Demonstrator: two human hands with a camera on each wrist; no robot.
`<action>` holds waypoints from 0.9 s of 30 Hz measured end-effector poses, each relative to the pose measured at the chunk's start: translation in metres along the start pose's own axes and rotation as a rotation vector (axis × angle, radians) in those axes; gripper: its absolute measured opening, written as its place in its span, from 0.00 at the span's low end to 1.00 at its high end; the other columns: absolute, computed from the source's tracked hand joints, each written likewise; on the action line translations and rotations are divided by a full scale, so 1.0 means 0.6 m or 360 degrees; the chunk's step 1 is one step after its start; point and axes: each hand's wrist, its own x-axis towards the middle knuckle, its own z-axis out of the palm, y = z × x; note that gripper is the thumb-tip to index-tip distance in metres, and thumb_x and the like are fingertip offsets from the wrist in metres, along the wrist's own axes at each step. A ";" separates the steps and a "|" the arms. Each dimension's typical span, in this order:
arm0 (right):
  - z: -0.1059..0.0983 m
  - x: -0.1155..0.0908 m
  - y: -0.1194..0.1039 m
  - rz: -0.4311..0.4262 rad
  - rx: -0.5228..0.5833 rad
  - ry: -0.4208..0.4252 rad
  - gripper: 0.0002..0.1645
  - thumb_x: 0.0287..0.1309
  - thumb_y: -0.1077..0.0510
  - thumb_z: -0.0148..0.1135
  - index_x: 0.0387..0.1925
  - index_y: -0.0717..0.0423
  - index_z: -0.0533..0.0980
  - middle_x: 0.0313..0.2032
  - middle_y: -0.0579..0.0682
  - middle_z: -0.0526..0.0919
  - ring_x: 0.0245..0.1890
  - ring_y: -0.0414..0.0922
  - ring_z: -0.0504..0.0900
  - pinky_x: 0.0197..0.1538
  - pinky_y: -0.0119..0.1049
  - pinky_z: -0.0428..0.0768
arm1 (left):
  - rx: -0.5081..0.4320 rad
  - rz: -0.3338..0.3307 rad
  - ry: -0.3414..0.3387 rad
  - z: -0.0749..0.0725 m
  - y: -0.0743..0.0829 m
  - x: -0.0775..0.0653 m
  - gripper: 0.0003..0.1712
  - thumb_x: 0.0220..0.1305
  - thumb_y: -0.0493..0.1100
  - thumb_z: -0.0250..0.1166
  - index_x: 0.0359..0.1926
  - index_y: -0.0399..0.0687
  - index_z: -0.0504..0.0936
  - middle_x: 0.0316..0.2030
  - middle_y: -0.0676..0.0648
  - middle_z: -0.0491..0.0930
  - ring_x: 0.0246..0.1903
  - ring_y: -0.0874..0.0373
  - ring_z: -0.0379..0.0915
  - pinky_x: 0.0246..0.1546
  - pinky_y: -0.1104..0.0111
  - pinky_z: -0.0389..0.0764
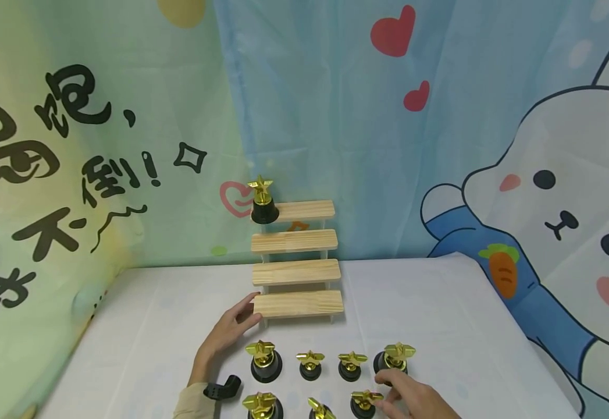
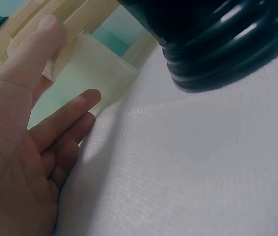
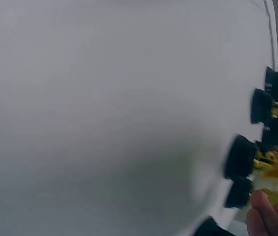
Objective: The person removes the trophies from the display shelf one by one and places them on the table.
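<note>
A four-tier wooden display stand point(image 1: 298, 304) stands at the back of the table. My left hand point(image 1: 231, 327) holds the left end of its lowest step, thumb at the front edge and index finger at the rear; the other fingers hang loosely below the step in the left wrist view. One gold star trophy point(image 1: 264, 203) with a black base sits upright on the top tier's left end. My right hand point(image 1: 414, 396) reaches in from the right, fingers relaxed beside a small star trophy point(image 1: 363, 404) in the near row. Its fingertips overlap a larger trophy point(image 1: 392, 358) behind.
Star trophies stand in two rows before the stand, among them a large one point(image 1: 265, 362) near my left forearm and a tilted small one point(image 1: 320, 408). White cloth point(image 1: 142, 343) covers the table. A printed curtain point(image 1: 304, 116) hangs right behind the stand.
</note>
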 end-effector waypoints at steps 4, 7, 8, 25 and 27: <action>-0.027 0.013 -0.016 -0.0182 -0.0146 0.0141 0.19 0.66 0.43 0.57 0.49 0.52 0.73 0.40 0.43 0.81 0.29 0.24 0.75 0.29 0.27 0.78 | -0.0002 0.0005 0.0001 0.000 0.001 0.001 0.35 0.64 0.57 0.64 0.70 0.64 0.66 0.55 0.48 0.80 0.59 0.52 0.74 0.63 0.51 0.69; -0.042 0.023 -0.025 -0.0474 -0.0263 0.0358 0.13 0.64 0.51 0.61 0.47 0.51 0.73 0.38 0.41 0.80 0.29 0.23 0.75 0.28 0.24 0.76 | -0.0009 0.0005 0.0003 0.000 -0.001 0.001 0.35 0.64 0.56 0.64 0.70 0.63 0.66 0.55 0.48 0.80 0.58 0.52 0.74 0.62 0.52 0.70; -0.046 0.027 -0.029 -0.0540 -0.0291 0.0407 0.13 0.63 0.53 0.62 0.47 0.51 0.73 0.38 0.40 0.80 0.29 0.23 0.76 0.28 0.23 0.76 | -0.0009 0.0004 0.0006 0.001 -0.001 0.001 0.35 0.64 0.57 0.64 0.70 0.63 0.66 0.55 0.48 0.81 0.58 0.52 0.74 0.62 0.53 0.71; -0.118 0.184 -0.064 -0.0753 -0.0815 0.0615 0.20 0.61 0.48 0.64 0.50 0.54 0.75 0.43 0.48 0.83 0.31 0.37 0.82 0.29 0.28 0.78 | -0.0006 0.0004 0.0012 -0.002 -0.005 0.000 0.35 0.64 0.57 0.64 0.70 0.63 0.66 0.55 0.48 0.80 0.56 0.54 0.75 0.57 0.57 0.73; -0.121 0.207 -0.068 -0.0694 -0.0836 0.0608 0.21 0.62 0.47 0.63 0.51 0.55 0.75 0.43 0.50 0.83 0.30 0.39 0.82 0.28 0.29 0.77 | -0.0007 0.0013 0.0007 -0.001 -0.006 0.000 0.35 0.64 0.56 0.64 0.70 0.62 0.66 0.55 0.47 0.81 0.56 0.53 0.75 0.57 0.57 0.74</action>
